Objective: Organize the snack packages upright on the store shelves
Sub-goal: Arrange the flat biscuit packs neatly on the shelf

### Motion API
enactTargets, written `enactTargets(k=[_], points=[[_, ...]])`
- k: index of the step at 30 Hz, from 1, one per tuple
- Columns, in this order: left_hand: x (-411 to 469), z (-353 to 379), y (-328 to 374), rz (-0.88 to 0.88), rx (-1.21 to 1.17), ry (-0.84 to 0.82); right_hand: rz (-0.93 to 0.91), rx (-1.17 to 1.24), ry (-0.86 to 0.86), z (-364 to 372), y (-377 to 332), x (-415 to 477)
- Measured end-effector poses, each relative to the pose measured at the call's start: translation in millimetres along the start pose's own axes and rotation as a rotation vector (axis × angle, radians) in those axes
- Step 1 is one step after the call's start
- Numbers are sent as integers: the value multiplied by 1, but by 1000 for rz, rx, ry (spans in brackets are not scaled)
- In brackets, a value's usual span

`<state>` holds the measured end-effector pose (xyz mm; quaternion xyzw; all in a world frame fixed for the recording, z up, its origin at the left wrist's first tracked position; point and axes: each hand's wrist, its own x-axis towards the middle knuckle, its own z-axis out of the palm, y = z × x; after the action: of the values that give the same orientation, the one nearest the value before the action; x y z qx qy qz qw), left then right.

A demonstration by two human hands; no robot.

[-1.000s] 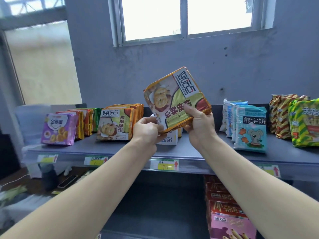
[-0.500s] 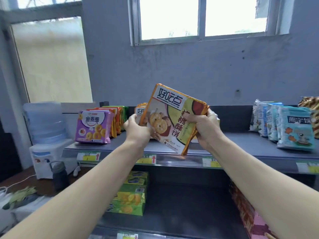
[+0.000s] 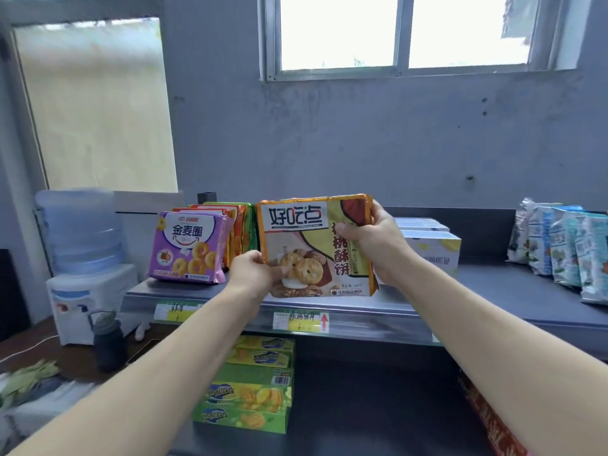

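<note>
An orange-edged cookie package (image 3: pixel 312 232) stands upright at the front of the grey top shelf (image 3: pixel 493 287), its printed face toward me. My left hand (image 3: pixel 253 271) grips its lower left corner. My right hand (image 3: pixel 375 238) holds its right edge, thumb across the front. Just left of it stands a purple ring-cookie package (image 3: pixel 189 246) with a row of orange and green packages (image 3: pixel 238 225) behind. Whether the held package's bottom touches the shelf I cannot tell.
White boxes (image 3: pixel 431 245) lie behind my right hand. Blue bear-print bags (image 3: pixel 566 248) stand at the far right. Green and yellow boxes (image 3: pixel 253 386) are stacked on the lower shelf. A water dispenser (image 3: pixel 82 258) and a dark bottle (image 3: pixel 108 340) stand left of the shelf.
The package has turned from tilted to upright and come down to the shelf front beside the purple package. Both hands moved with it, and my view shifted left.
</note>
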<state>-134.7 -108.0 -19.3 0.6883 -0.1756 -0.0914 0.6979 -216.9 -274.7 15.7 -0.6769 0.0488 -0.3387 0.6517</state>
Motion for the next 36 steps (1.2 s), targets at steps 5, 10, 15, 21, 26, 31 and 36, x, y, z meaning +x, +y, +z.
enactTargets(k=[5, 10, 15, 21, 26, 31, 36], points=[[27, 6, -6, 37, 134, 69, 7, -5, -15, -5, 23, 28], [54, 18, -14, 50, 175, 118, 6, -11, -11, -11, 43, 56], [76, 17, -25, 8, 228, 117, 45, -42, -1, -9, 66, 67], [99, 10, -30, -38, 261, -61, 141, -178, 7, -8, 80, 71], [118, 4, -32, -51, 195, -196, 181, -227, 16, 0, 87, 65], [133, 6, -35, 49, 134, -246, 131, -251, 105, 9, 91, 65], [143, 5, -43, 132, 105, -240, 74, -232, 185, 13, 102, 68]])
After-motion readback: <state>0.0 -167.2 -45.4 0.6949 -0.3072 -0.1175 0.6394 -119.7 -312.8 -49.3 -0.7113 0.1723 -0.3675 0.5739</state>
